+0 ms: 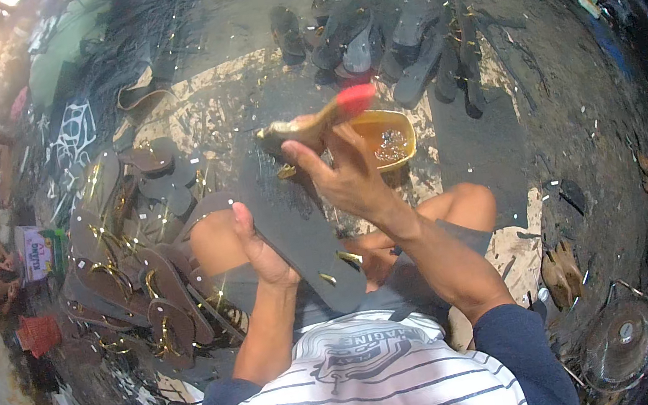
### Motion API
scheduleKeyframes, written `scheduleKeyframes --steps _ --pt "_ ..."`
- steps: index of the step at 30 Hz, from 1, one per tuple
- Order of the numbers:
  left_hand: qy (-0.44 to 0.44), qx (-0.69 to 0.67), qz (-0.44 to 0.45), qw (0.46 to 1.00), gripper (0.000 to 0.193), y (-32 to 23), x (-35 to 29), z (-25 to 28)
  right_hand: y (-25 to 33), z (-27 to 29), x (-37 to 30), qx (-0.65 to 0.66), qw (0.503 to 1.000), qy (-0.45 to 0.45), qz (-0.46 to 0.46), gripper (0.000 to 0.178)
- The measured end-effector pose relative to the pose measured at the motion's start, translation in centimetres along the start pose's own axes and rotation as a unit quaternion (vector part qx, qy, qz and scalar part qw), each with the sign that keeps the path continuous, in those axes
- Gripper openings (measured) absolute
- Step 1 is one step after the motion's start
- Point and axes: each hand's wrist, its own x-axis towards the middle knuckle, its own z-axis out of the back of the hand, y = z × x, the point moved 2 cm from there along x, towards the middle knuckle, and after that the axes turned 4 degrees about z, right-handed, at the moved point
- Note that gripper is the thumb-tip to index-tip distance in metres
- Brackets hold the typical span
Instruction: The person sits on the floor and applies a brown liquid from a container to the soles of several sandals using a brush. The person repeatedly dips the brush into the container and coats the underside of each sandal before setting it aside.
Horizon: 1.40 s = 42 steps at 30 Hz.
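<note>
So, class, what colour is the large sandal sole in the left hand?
The sole is dark grey, shown best in the head view.

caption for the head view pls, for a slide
Left hand holds a dark sandal sole, right hand a red-ended tool, with sandals piled at left.

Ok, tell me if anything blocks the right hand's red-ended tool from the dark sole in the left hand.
Nothing visible does: the red-ended tool overlaps the far part of the dark sole in view, though contact can't be told. The yellow tub sits right of the sole.
</note>
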Motion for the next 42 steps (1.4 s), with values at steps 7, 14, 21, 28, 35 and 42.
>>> scheduleKeyframes --steps 7,14,21,28,35,42 --pt "0.032 -0.045 0.023 0.998 0.078 0.2 -0.9 1.5 -1.0 0.6 0.7 0.246 0.945 0.022 -0.215 0.039" --pt "-0.079 -0.033 0.107 0.991 0.094 -0.1 -5.2 4.2 -14.8 -0.4 -6.9 -0.031 0.944 0.100 -0.312 0.033" --pt "-0.192 0.219 0.108 0.951 0.090 2.3 -10.7 5.5 -14.8 3.7 -6.4 -0.091 0.977 0.006 -0.192 0.023" --pt "-0.187 0.086 -0.022 0.978 0.071 0.3 -0.6 7.7 -16.4 10.8 -8.5 -0.203 0.924 0.084 -0.315 0.032" --pt "-0.071 0.026 -0.017 0.997 0.061 2.3 6.0 2.1 0.7 0.9 -6.5 0.163 0.953 -0.052 -0.251 0.041" --pt "-0.032 -0.009 -0.015 0.999 0.071 -1.7 7.0 3.5 2.7 1.3 -6.4 0.210 0.975 0.003 -0.078 0.027"
